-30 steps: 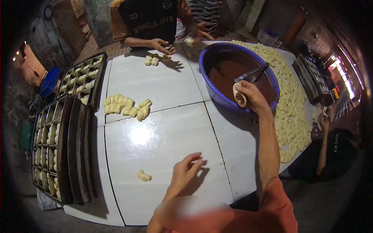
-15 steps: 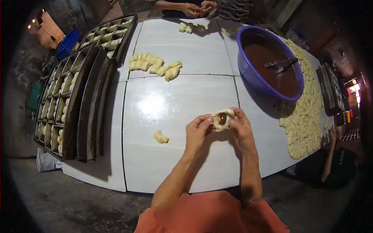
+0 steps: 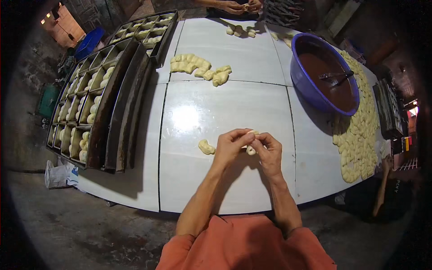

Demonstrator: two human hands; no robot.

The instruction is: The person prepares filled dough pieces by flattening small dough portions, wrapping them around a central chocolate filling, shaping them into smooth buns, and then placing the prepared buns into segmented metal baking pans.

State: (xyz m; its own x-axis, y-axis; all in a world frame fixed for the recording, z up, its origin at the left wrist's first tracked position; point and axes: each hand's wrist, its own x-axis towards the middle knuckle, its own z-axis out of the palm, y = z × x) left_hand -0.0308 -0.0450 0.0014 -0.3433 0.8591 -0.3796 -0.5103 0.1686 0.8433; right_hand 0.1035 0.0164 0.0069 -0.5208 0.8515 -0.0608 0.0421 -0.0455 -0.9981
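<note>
Both of my hands are together above the near middle of the table, pinching a small piece of pale dough [image 3: 250, 151]. My left hand [image 3: 229, 146] closes on its left side, and my right hand [image 3: 269, 152] grips the right. Fingers cover most of the dough, and the brown filling inside it is hidden. Just left of my hands, a filled-looking dough lump [image 3: 206, 147] rests on the table. Farther back lies a row of soft dough pieces [image 3: 192, 63]. At the right stands a purple basin [image 3: 302, 87] of brown paste [image 3: 315, 67] with a dark-handled utensil [image 3: 336, 75] in it.
Divided metal trays [image 3: 74, 108] holding dough balls line the left side of the white table [image 3: 229, 110]. Many flat dough pieces [image 3: 357, 148] cover its right edge. Another person's hands [image 3: 240, 6] work at the far side; a third person's arm [image 3: 382, 186] shows at right.
My hands have drawn together and folded the dough over its brown filling, which showed before. The view has shifted, so the table's things appear farther right.
</note>
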